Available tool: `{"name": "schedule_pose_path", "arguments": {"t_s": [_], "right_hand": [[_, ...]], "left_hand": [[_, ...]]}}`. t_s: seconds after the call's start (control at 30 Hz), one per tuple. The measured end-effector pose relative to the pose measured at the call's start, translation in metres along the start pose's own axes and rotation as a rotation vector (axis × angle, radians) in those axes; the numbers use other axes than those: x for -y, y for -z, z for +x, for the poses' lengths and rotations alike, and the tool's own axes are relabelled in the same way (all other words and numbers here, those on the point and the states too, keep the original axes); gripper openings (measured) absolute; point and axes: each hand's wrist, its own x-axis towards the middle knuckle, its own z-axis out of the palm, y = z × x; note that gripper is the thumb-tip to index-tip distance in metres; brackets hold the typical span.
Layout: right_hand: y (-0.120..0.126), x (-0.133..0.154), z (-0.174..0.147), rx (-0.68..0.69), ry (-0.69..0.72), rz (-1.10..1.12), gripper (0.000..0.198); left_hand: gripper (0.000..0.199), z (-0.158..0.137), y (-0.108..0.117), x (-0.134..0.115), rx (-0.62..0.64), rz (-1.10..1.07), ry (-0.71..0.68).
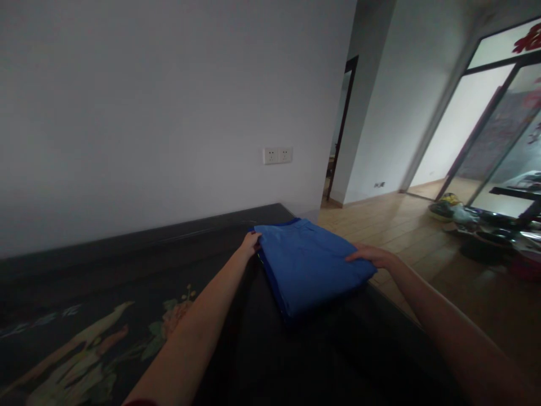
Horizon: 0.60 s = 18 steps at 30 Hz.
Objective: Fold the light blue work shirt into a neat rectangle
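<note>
A stack of folded blue cloth [313, 265] lies on the right end of a dark tabletop [236, 361], with a darker blue layer showing beneath its left and far edges. My left hand [251, 242] pinches the stack's far left corner, thumb and fingers closed at the edge. On the opposite side, my right hand [367, 255] holds the right edge, a finger or thumb lying on top and the rest partly hidden under the cloth. What kind of garment or cloth it is cannot be made out.
A pale wall with a double socket [278, 155] rises behind the table. Flower and bird pictures [84, 349] decorate the tabletop at left. Beyond the table's right edge are a wooden floor [393, 225], a glass sliding door [486, 124] and several basins and bags [486, 228].
</note>
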Motion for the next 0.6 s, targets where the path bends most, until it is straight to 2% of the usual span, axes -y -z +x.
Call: {"name": "schedule_pose_path", "arguments": {"t_s": [0.2, 0.43, 0.6], "right_hand": [[0.003, 0.002, 0.004, -0.086, 0.048, -0.063, 0.075], [0.006, -0.005, 0.01, -0.168, 0.168, -0.181, 0.069], [0.004, -0.012, 0.014, -0.191, 0.213, -0.204, 0.073]], "left_hand": [[0.051, 0.004, -0.001, -0.002, -0.107, 0.073, -0.139], [0.048, 0.005, 0.003, 0.002, -0.173, 0.13, -0.187], [0.048, -0.002, 0.005, 0.007, -0.228, 0.178, -0.226]]}}
